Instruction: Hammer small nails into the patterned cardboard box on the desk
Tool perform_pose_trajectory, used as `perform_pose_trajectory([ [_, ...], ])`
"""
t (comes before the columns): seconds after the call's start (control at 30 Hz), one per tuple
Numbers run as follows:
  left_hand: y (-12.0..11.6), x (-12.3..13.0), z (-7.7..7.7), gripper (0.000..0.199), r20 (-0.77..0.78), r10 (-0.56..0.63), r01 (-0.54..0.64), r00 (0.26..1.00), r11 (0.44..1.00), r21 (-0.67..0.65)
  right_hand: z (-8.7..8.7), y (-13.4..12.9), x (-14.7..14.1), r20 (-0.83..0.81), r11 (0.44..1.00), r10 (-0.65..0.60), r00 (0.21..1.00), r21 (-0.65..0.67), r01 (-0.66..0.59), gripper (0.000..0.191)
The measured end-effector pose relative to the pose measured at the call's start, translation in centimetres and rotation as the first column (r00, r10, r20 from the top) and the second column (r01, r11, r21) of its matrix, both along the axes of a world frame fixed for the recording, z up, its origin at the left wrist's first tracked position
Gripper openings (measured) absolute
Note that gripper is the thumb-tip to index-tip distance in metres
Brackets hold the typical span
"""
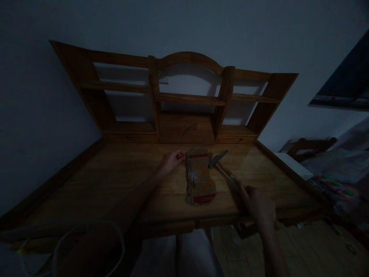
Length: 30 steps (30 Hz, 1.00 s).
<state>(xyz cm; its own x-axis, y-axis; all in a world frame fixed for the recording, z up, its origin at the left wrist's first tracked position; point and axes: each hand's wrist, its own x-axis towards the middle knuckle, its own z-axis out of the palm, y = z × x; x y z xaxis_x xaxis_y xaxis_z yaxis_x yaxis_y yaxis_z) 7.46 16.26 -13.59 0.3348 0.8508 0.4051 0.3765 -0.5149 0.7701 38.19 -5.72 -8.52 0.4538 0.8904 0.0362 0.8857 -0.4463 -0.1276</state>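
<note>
Left arm [145, 191] outstretched (fingers [180, 154] curled)

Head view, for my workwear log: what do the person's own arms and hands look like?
The left hand and right hand look ungloved, and no sleeve shows on the left forearm or right forearm. It is too dim to make out rings or small markings.

Cardboard piece [201, 175]: tan, speckled, red bands at both ends, uneven edges, lies on worktop [121, 177]. Hammer [231, 176]: grey head just beside cardboard's right edge (contact unclear), wooden handle slanting near-right.
</note>
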Motion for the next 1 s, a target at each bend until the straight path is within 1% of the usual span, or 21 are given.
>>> perform_pose_trajectory([
  [0.1,-0.3,0.0,0.4,0.007,-0.023,-0.002,0.003,1.000,1.000,0.028,-0.2,0.1,0.2,-0.004,1.000,0.015,1.000,-0.027,-0.015,0.072],
  [0.2,-0.5,0.0,0.7,0.008,-0.048,0.009,-0.006,0.999,0.999,0.048,-0.2,0.3,0.3,-0.027,0.999,-0.004,1.000,-0.043,0.003,0.070],
  [0.3,-0.8,0.1,1.1,0.008,-0.077,0.047,-0.041,0.996,0.996,0.078,-0.1,0.5,0.4,-0.042,0.998,-0.001,0.999,-0.067,-0.001,0.067],
  [0.4,-1.1,0.1,1.6,0.012,-0.114,0.077,-0.064,0.990,0.992,0.111,0.0,0.5,0.6,-0.072,0.995,-0.005,0.997,-0.098,-0.002,0.068],
  [0.57,-1.7,0.4,2.5,0.019,-0.133,0.099,-0.081,0.986,0.988,0.134,0.0,0.4,0.7,-0.118,0.997,-0.005,0.993,-0.078,-0.005,0.068],
  [0.63,-1.9,0.5,2.6,0.021,-0.116,0.092,-0.080,0.989,0.991,0.104,0.0,0.4,0.7,-0.129,0.998,0.001,0.992,-0.062,-0.009,0.068],
  [0.77,-1.9,0.6,2.1,0.023,-0.068,0.074,-0.073,0.995,0.997,0.013,0.2,0.6,0.8,-0.151,0.999,0.002,0.989,-0.033,-0.007,0.068],
  [0.9,-1.7,0.4,2.0,0.027,-0.096,0.064,-0.069,0.993,0.997,-0.044,0.7,0.9,1.3,-0.243,0.999,-0.001,0.970,-0.042,-0.009,0.072],
  [1.0,-2.4,0.2,1.7,0.026,-0.076,0.017,-0.026,0.997,0.994,-0.110,1.0,0.8,1.5,-0.292,0.999,0.001,0.956,-0.045,-0.014,0.073],
])
